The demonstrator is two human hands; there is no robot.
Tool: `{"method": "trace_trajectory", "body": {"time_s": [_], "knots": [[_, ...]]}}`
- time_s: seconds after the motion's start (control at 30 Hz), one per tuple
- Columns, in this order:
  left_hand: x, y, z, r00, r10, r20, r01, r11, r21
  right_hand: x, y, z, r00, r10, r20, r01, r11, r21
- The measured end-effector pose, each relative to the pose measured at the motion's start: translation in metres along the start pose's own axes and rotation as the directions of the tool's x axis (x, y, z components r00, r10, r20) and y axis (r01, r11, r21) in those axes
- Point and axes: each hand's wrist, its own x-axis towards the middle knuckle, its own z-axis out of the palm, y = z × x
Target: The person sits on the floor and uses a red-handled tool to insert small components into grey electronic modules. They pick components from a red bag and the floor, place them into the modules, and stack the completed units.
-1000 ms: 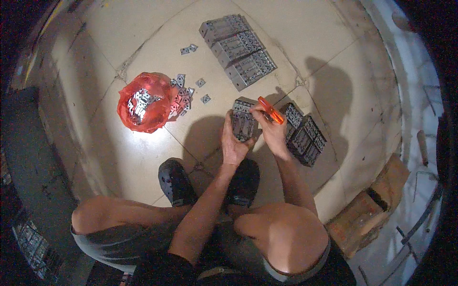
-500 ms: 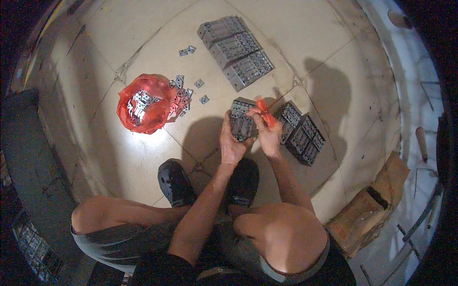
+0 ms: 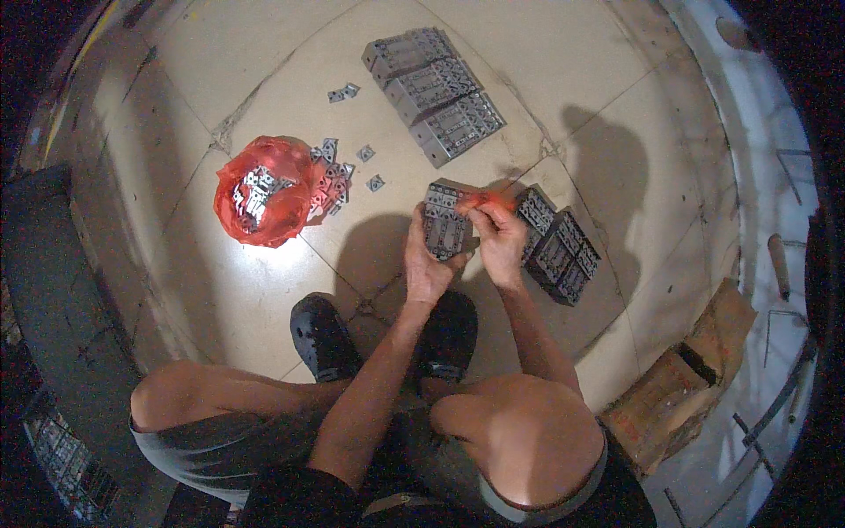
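Observation:
My left hand (image 3: 426, 264) grips a grey metal block (image 3: 444, 224) of stacked small parts, held upright over the tiled floor. My right hand (image 3: 500, 239) holds an orange-handled tool (image 3: 486, 201) whose tip rests against the top right of that block. Both hands are above my black shoes (image 3: 326, 339). Just right of my right hand lie two more grey blocks (image 3: 556, 251) on the floor.
A red plastic bag (image 3: 260, 198) of small grey metal pieces sits to the left, with loose pieces (image 3: 339, 176) spilled beside it. Three grey blocks (image 3: 433, 92) lie in a row farther away. A torn cardboard box (image 3: 678, 387) stands at the lower right by a white wall.
The right hand with the orange tool has moved left and closer to the block. The block stays in my left hand.

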Motion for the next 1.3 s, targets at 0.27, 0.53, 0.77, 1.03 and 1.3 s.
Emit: {"method": "trace_trajectory", "body": {"time_s": [0.27, 0.53, 0.77, 1.03, 1.3], "knots": [[0.0, 0.001, -0.005, 0.993, 0.12, -0.015, -0.111, 0.955, 0.274, -0.003, -0.004, 0.001, 0.993, -0.11, 0.032, 0.111, 0.994, -0.022], [0.001, -0.007, -0.008, 0.994, 0.103, 0.024, -0.106, 0.965, 0.241, -0.003, -0.002, 0.003, 0.999, 0.027, -0.019, -0.025, 0.997, 0.07], [0.015, -0.001, -0.018, 0.885, 0.451, 0.115, -0.409, 0.636, 0.655, -0.012, -0.004, -0.014, 0.922, -0.326, 0.21, 0.361, 0.919, -0.157], [0.053, 0.015, -0.009, 0.79, 0.406, 0.459, -0.612, 0.49, 0.621, -0.048, 0.007, -0.02, 0.775, -0.528, 0.348, 0.632, 0.651, -0.421], [0.057, 0.022, -0.007, 0.94, 0.172, 0.293, -0.294, 0.844, 0.448, -0.043, 0.0, -0.013, 0.784, -0.607, 0.129, 0.61, 0.719, -0.332]]}}
